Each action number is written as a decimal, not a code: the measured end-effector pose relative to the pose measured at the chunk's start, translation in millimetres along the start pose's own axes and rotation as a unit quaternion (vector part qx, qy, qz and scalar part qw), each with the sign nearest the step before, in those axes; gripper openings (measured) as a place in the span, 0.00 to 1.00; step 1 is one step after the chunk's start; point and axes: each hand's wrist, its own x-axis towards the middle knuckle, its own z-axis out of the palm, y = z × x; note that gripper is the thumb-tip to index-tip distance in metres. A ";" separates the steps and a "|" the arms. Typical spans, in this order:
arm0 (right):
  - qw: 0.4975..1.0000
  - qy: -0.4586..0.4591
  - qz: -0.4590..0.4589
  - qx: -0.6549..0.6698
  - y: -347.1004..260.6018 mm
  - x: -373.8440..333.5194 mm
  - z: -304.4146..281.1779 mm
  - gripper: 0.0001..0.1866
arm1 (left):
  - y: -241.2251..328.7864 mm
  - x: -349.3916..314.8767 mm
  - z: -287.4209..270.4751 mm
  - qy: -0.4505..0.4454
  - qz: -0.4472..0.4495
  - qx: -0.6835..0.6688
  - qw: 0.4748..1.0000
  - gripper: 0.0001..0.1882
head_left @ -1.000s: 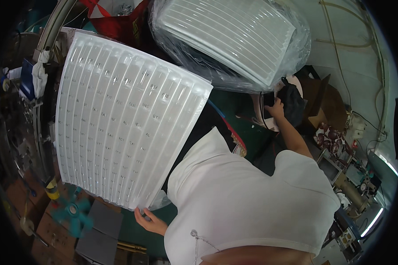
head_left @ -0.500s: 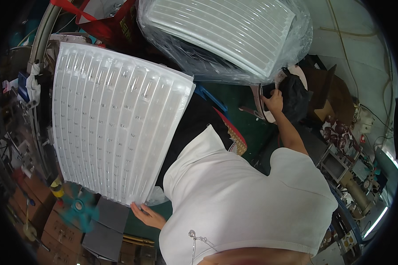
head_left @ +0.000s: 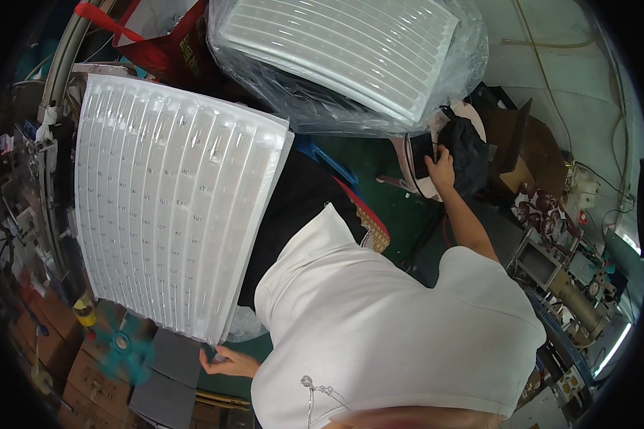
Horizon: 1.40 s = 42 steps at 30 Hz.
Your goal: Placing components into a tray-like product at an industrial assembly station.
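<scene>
A large white ribbed plastic tray (head_left: pixel 168 200) with clear rounded strips and small dark print lies across my lap, over black trousers. Its right edge shows more than one layer. My left hand (head_left: pixel 229 362) is at the tray's lower right corner, fingers apart, the fingertips close under its edge; whether they touch it is hard to tell. Out to the right, my right hand (head_left: pixel 441 170) is stretched beside a black bag (head_left: pixel 465 154) on a pale-framed chair (head_left: pixel 402 161). Thumb and fingers are parted, next to a dark flat surface, and no held thing shows.
More ribbed trays (head_left: pixel 343 50) lie in clear plastic wrap at the top. A red bag (head_left: pixel 168 50) stands at the upper left. A teal fan (head_left: pixel 123 343) spins at the lower left near cardboard boxes (head_left: pixel 96 379). An open carton (head_left: pixel 515 154) and bench equipment (head_left: pixel 544 264) are at right.
The view has shifted, so most things sit slightly further left. A pale, clear piece near my right fingertips no longer shows; that hand has lowered beside the black bag. My left fingers have bent more.
</scene>
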 end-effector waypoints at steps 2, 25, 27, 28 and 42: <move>0.998 -0.018 0.054 0.004 1.6 -3.8 -5.5 0.24 | 0.3 3.9 -0.1 0.029 -0.011 -0.022 0.999 0.18; 0.994 0.030 -0.091 -0.050 -15.8 -0.9 30.8 0.42 | 26.3 5.1 13.0 0.041 -0.004 -0.117 0.992 0.11; 0.995 0.023 -0.079 -0.048 -23.2 2.3 35.5 0.42 | 29.7 4.5 12.3 0.037 -0.008 -0.117 0.992 0.11; 0.995 0.032 -0.078 -0.045 -24.9 2.3 36.0 0.43 | 31.0 4.0 12.3 0.038 -0.013 -0.116 0.992 0.11; 0.948 0.054 -0.263 -0.173 4.7 -26.6 22.6 0.33 | 22.5 4.5 17.1 0.047 0.000 -0.129 0.991 0.11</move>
